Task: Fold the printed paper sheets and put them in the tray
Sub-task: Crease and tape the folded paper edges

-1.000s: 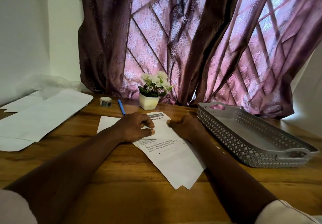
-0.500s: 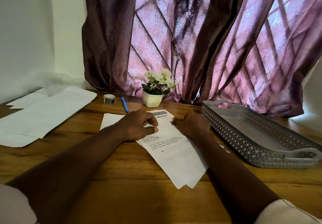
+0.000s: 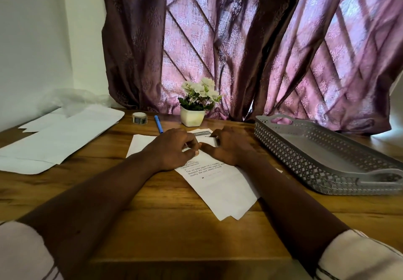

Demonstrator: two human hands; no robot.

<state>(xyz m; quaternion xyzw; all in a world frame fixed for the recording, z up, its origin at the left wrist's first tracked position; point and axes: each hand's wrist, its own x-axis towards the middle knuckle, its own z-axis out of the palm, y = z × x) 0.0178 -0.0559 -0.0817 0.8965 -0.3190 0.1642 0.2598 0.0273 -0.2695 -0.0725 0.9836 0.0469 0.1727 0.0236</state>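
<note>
A printed paper sheet (image 3: 218, 183) lies slanted on the wooden table (image 3: 174, 231), its lower end pointing toward me, with a second edge showing beneath it. My left hand (image 3: 172, 149) rests on its upper part with curled fingers, the thumb and forefinger pinching the paper. My right hand (image 3: 229, 146) presses arched fingertips onto the sheet's top, its thumb reaching left to meet my left thumb. Another white sheet (image 3: 141, 143) lies partly under my left hand. The grey perforated tray (image 3: 305, 166) stands to the right with nothing in it.
A small white pot of flowers (image 3: 193, 116) stands behind the hands, with a blue pen (image 3: 158, 124) and a tape roll (image 3: 139, 118) to its left. Large white sheets (image 3: 61, 138) cover the table's left side. A purple curtain hangs behind.
My right hand has slid left across the sheet's top until its thumb meets my left hand. My left hand stays on the paper.
</note>
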